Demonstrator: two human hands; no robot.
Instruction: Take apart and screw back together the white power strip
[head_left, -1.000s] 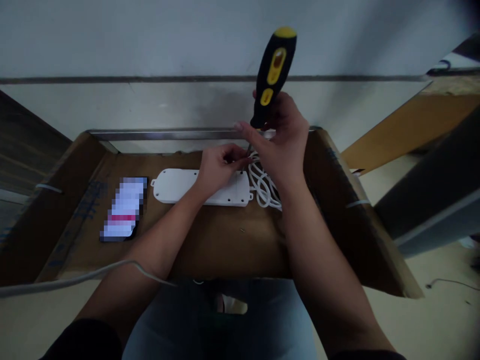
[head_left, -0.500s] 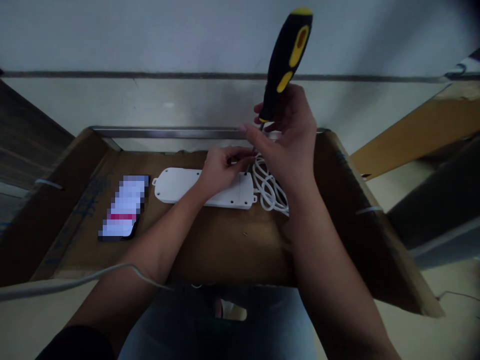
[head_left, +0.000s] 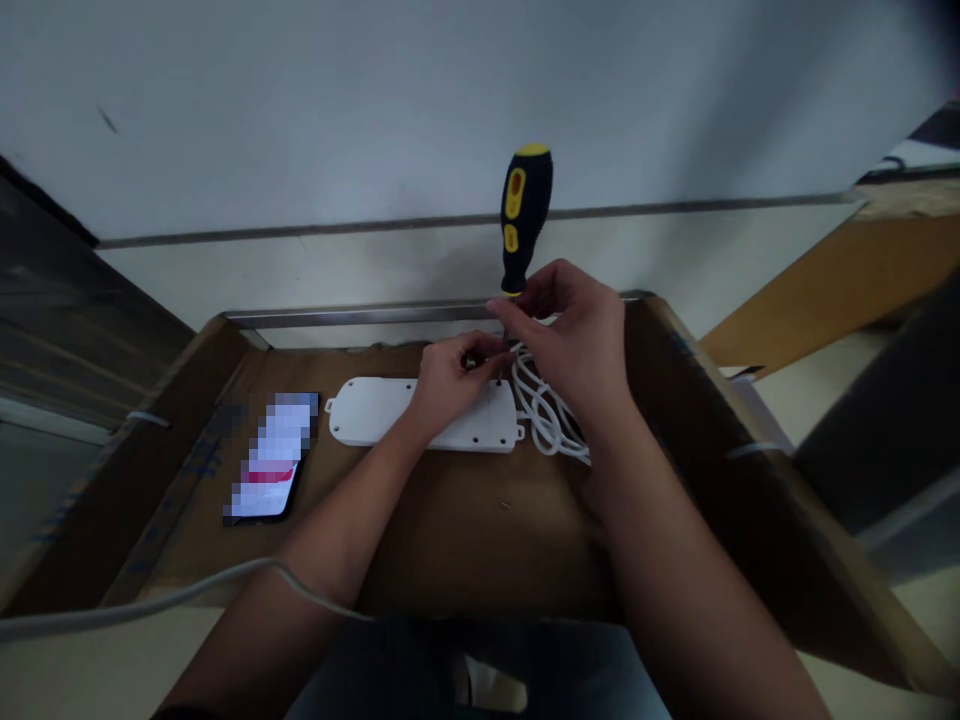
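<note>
Screwdriver (head_left: 526, 215) held nearly upright over a white case (head_left: 375, 410)

Nearest, a pale cable (head_left: 187, 588) crosses in front of the left forearm. Beyond it spreads a cardboard box (head_left: 442, 545), where a tiny piece (head_left: 505, 505), too small to identify, lies loose. A phone (head_left: 271, 460) with its screen lit rests left of the white case, which lies flat in the box; looped white cord (head_left: 546, 418) sits just beside its right end. The left hand (head_left: 450, 378) reaches over the case, fingertips pinched around the screwdriver's lower shaft; whether they also grip something small, I cannot tell. The right hand (head_left: 581, 325) clasps the neck below the handle. Behind stands a pale wall (head_left: 337, 120).
</note>
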